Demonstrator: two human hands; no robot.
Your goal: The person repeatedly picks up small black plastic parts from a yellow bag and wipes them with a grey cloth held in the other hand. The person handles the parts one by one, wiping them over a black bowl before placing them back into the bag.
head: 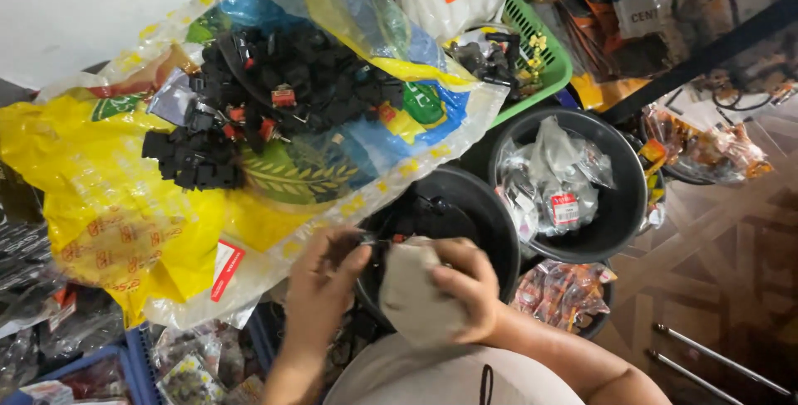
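Note:
My right hand (470, 284) grips a crumpled grey cloth (416, 293) over the near rim of a black bowl (482, 197). My left hand (324, 280) pinches a small dark part (366, 241) right next to the cloth; the part is mostly hidden by my fingers. The bowl holds several more black parts (428, 214). Just beyond my left hand lies a yellow and blue plastic sack (125, 197), spread open, with a heap of small black and red parts (274, 97) on it.
A second black bowl (619, 205) with bagged parts stands to the right. A green basket (540, 47) with dark parts sits behind it. Bagged goods lie at lower left, and two metal rods (715, 363) rest on the wooden floor at lower right.

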